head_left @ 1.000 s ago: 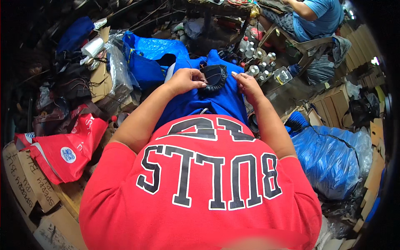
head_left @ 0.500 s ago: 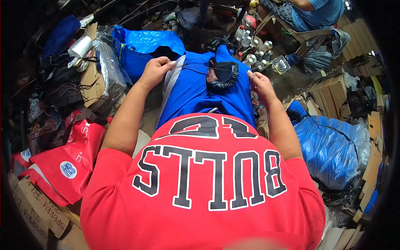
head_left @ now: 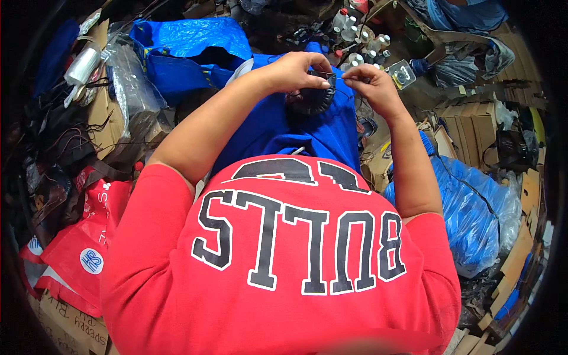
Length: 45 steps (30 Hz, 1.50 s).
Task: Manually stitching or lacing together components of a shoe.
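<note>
View down over a red shirt [head_left: 148, 278]: two bare hands work above a blue-clothed lap [head_left: 260, 127]. A round black piece [head_left: 312, 105] with a gathered rim rests near the lap's far edge, right of centre. The left hand [head_left: 296, 70] arches over it, fingers and thumb parted at its far rim; whether they grip it cannot be told. The right hand [head_left: 377, 87], by the lap's right edge, has its fingers pinched together on what looks like a thin strand [head_left: 336, 77]. Bracing the piece against the thigh and keeping the strand lightly taut, clear of the puckers, would probably help.
</note>
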{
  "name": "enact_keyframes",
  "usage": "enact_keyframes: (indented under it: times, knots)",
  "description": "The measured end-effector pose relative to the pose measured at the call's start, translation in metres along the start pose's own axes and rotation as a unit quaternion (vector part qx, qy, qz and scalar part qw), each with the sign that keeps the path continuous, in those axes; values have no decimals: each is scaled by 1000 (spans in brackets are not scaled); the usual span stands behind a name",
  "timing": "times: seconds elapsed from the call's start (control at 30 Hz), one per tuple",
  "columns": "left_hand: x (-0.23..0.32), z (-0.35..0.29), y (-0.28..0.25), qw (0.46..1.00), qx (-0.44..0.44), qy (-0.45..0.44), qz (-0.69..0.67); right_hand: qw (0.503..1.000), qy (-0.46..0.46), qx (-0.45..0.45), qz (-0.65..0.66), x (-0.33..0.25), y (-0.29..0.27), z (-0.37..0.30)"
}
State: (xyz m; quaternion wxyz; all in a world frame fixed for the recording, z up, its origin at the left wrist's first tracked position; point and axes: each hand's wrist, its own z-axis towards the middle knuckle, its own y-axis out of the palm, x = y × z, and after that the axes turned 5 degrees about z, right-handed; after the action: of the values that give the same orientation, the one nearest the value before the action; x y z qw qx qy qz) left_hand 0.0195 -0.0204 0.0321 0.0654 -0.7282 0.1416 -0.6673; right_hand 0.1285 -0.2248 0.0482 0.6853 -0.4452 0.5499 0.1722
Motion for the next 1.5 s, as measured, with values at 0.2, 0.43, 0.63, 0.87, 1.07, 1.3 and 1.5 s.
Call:
enact_keyframes:
  times: [0.2, 0.43, 0.63, 0.87, 1.07, 1.3, 1.5]
  knots:
    - [-7, 15, -11, 993, -105, -37, 32, 994, 21, -96, -45, 0, -7, 10]
    - [-21, 13, -6, 983, -116, -62, -126, 997, 13, -76, 24, 5, 10, -3]
    - [-22, 10, -9, 977, -157, -60, -134, 999, -28, -18, -11, -4, 19, -20]
    - [-23, 11, -7, 981, -180, -27, -63, 992, -52, -20, -115, -17, 20, -30]
    - [-15, 13, -7, 977, -212, -30, -16, 956, -62, -100, -268, -39, 15, -26]
    - [-20, 21, 3, 975, -217, 17, 50, 863, -74, -210, -453, -52, 20, -3]
    - [-23, 22, 9, 988, -64, 54, 126, 981, 37, -119, -150, -13, 24, -11]
